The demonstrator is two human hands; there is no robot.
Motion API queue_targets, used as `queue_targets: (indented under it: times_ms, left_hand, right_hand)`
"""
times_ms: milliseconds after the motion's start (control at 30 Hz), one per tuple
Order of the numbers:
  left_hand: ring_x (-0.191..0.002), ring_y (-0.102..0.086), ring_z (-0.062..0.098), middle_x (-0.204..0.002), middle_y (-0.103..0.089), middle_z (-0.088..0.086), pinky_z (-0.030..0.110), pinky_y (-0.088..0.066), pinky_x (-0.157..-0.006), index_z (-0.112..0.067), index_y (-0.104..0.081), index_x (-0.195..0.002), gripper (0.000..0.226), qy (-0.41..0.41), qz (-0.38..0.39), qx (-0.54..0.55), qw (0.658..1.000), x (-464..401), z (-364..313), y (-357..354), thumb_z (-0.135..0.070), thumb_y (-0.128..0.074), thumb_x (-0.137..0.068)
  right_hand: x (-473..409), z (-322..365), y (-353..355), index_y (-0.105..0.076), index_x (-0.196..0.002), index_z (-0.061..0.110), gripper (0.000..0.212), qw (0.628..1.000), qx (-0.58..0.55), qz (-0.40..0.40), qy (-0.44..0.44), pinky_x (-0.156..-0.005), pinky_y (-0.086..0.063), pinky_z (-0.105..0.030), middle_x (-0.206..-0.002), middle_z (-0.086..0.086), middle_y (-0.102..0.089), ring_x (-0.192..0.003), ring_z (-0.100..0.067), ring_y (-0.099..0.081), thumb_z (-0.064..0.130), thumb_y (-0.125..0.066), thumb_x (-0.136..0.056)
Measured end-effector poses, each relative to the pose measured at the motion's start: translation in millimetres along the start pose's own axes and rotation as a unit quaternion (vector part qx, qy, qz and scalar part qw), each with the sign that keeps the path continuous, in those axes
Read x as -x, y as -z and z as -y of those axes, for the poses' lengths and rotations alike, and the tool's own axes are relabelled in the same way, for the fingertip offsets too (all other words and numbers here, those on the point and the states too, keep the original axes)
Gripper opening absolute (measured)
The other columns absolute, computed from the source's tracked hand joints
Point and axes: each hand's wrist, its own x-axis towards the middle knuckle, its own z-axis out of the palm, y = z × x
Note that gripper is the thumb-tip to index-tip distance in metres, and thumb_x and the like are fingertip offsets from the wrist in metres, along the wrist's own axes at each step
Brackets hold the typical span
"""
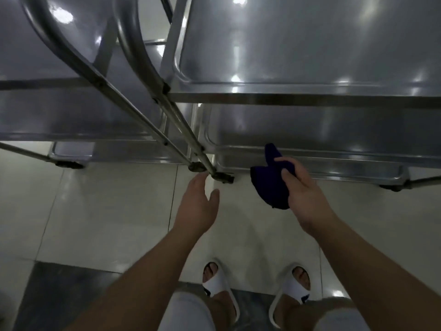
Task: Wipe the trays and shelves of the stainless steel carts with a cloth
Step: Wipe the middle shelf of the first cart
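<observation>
Your right hand (301,187) grips a bunched dark blue cloth (270,185), fingers and thumb curled round it, so that one tip of the fabric sticks up above your thumb and a rounded fold hangs below your palm. You hold it in the air just in front of the lowest shelf (310,161) of the right-hand shiny stainless steel cart (286,99); whether the cloth touches the shelf's rolled rim cannot be told from this angle. Your left hand (196,204) is empty, its fingers straight and slightly spread, reaching toward the black caster wheel (223,177) at the cart's near left corner, with the fingertips close beside it but apart from it. Above the cloth, the cart's top tray (310,44) shows bright ceiling reflections on its flat bed. A second steel cart (47,103) stands to the left, its curved tubular handle rails (133,91) slanting down between the two. Below, your feet in white open-toed slide sandals (217,280) stand on pale glossy floor tiles (107,223), beside a darker grey tile (64,290).
</observation>
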Motion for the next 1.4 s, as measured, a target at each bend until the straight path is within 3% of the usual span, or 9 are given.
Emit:
queue_targets:
  times_ms: [167,267,433,567,767,1000,1100,1200,1400]
  left_hand:
    - [-0.104,-0.043,-0.01,-0.136,-0.052,-0.007,0.011,-0.027,-0.09,-0.025,-0.045,-0.15,0.05,-0.015,-0.09,0.056,0.994,-52,15,-9,-0.027,-0.058,-0.102]
    - [-0.082,-0.048,-0.01,-0.126,-0.046,-0.017,0.015,-0.035,-0.083,-0.032,-0.043,-0.15,0.051,0.001,-0.123,0.099,0.988,-76,25,-10,-0.032,-0.059,-0.101]
    - [-0.11,-0.063,-0.004,-0.126,-0.058,-0.011,0.018,-0.048,-0.083,-0.028,-0.049,-0.138,0.045,-0.04,-0.205,0.165,0.964,-124,44,-16,-0.034,-0.067,-0.097]
    - [-0.119,-0.064,0.01,-0.122,-0.068,-0.009,0.042,-0.052,-0.105,-0.032,-0.055,-0.129,0.032,-0.156,-0.25,0.257,0.92,-153,51,-20,-0.021,-0.064,-0.099]
    - [-0.11,-0.067,0.012,-0.114,-0.068,-0.003,0.016,-0.054,-0.088,-0.029,-0.057,-0.123,0.027,-0.24,-0.261,0.289,0.889,-175,60,-27,-0.017,-0.064,-0.1]
    - [-0.105,-0.068,0.006,-0.108,-0.071,-0.007,0.017,-0.053,-0.086,-0.02,-0.06,-0.123,0.024,-0.262,-0.257,0.279,0.888,-179,63,-22,-0.016,-0.064,-0.1]
    - [-0.104,-0.069,0.009,-0.107,-0.07,-0.005,0.019,-0.054,-0.089,-0.016,-0.06,-0.123,0.023,-0.269,-0.26,0.273,0.887,-179,64,-22,-0.013,-0.063,-0.1]
    - [-0.105,-0.069,0.013,-0.107,-0.069,-0.005,0.024,-0.055,-0.091,-0.016,-0.06,-0.123,0.023,-0.272,-0.263,0.264,0.887,-180,65,-23,-0.014,-0.063,-0.1]
    - [-0.109,-0.068,0.014,-0.109,-0.069,-0.004,0.035,-0.056,-0.099,-0.017,-0.06,-0.123,0.023,-0.272,-0.248,0.274,0.889,-182,68,-22,-0.014,-0.064,-0.1]
  right_hand:
    - [-60,-13,-14,-0.067,-0.114,0.045,0.032,0.997,-0.049,-0.016,0.055,-0.068,-0.063,-0.04,-0.119,0.012,-0.067,-0.088,-0.005,-0.073,0.023,-0.043,-0.111]
    - [-96,-8,-18,-0.07,-0.108,0.05,0.035,0.995,-0.045,-0.036,0.086,-0.085,-0.061,-0.039,-0.119,0.02,-0.069,-0.1,-0.004,-0.07,0.024,-0.046,-0.11]
    - [-144,6,-19,-0.068,-0.107,0.053,0.037,0.983,-0.008,-0.037,0.178,-0.076,-0.06,-0.03,-0.112,0.023,-0.069,-0.092,-0.001,-0.069,0.025,-0.044,-0.11]
    - [-177,17,-30,-0.065,-0.113,0.051,0.033,0.969,0.028,-0.036,0.243,-0.067,-0.057,-0.018,-0.105,0.02,-0.068,-0.082,0.001,-0.067,0.026,-0.045,-0.109]
    - [-220,18,-88,-0.05,-0.141,0.04,0.034,0.921,0.222,-0.003,0.32,-0.063,-0.043,-0.03,-0.098,0.002,-0.063,-0.075,-0.016,-0.058,0.031,-0.034,-0.111]
    - [-249,-19,-176,-0.038,-0.153,0.026,0.042,0.855,0.408,0.106,0.301,-0.102,-0.049,-0.042,-0.129,-0.009,-0.067,-0.11,-0.024,-0.064,0.03,-0.033,-0.112]
    - [-251,-25,-180,-0.03,-0.16,0.025,0.049,0.789,0.507,0.145,0.315,-0.123,-0.026,-0.044,-0.162,-0.005,-0.04,-0.148,-0.027,-0.037,0.031,-0.032,-0.111]
    - [-244,-34,-162,-0.021,-0.163,0.032,0.055,0.701,0.603,0.178,0.337,-0.127,-0.004,-0.045,-0.172,0.009,-0.012,-0.159,-0.016,-0.007,0.037,-0.03,-0.11]
    - [-239,-49,-65,-0.007,-0.16,0.05,0.057,0.695,0.67,0.095,0.243,-0.126,0.005,-0.049,-0.171,0.016,0.007,-0.159,-0.02,0.009,0.052,-0.028,-0.107]
